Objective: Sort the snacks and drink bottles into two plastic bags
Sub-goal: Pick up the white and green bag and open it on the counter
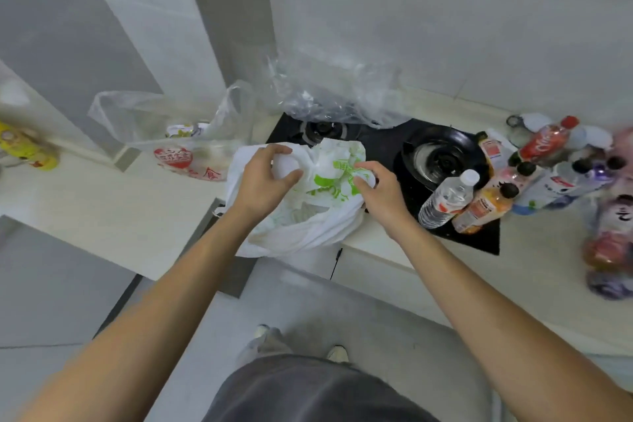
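A white plastic bag with green print (308, 216) lies at the counter's front edge, partly on the black stove. My left hand (263, 178) grips its upper left part and my right hand (380, 188) grips its right side. A clear plastic bag with red print (178, 134) sits to the left and holds a snack packet (185, 130). To the right stands a cluster of drink bottles: a clear water bottle (445, 199), an orange juice bottle (483, 207), a red cola bottle (544, 142) and several others.
A crumpled clear plastic sheet (335, 96) lies over the stove's back left burner. The black gas stove (442, 154) has a round burner at its right. A yellow packet (24, 147) sits at far left. Blurred packs (613, 233) lie at far right. Floor and my shoes show below.
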Tool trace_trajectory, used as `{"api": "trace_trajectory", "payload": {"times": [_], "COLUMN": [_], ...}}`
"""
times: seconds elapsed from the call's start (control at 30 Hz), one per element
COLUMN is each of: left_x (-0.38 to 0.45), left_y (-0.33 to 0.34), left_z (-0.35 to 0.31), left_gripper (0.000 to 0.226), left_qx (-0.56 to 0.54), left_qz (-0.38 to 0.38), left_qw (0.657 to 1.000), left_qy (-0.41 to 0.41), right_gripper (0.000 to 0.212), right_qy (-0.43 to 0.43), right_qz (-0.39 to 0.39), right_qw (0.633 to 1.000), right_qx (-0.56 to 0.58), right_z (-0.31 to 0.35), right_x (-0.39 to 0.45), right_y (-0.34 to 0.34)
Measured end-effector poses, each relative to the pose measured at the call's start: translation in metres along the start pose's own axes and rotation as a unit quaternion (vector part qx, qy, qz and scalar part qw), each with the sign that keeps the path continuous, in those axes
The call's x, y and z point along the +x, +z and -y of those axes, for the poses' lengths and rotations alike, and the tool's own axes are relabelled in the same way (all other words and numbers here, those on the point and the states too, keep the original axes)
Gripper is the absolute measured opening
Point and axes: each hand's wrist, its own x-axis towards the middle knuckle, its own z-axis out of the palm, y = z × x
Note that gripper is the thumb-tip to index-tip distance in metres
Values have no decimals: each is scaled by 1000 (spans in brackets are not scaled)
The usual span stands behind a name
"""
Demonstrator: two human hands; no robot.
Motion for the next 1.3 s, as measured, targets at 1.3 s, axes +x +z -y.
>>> {"api": "trace_trajectory", "payload": {"times": [1.3], "left_x": [90], "left_y": [64], "left_z": [57], "left_gripper": [73], "left_qx": [91], "left_qz": [318], "left_qw": [943], "left_qy": [27], "right_gripper": [23], "right_qy": [-38], "right_qz": [-12], "right_qw": [984], "right_qx": [-175], "right_z": [34], "right_x": [219], "right_y": [15]}}
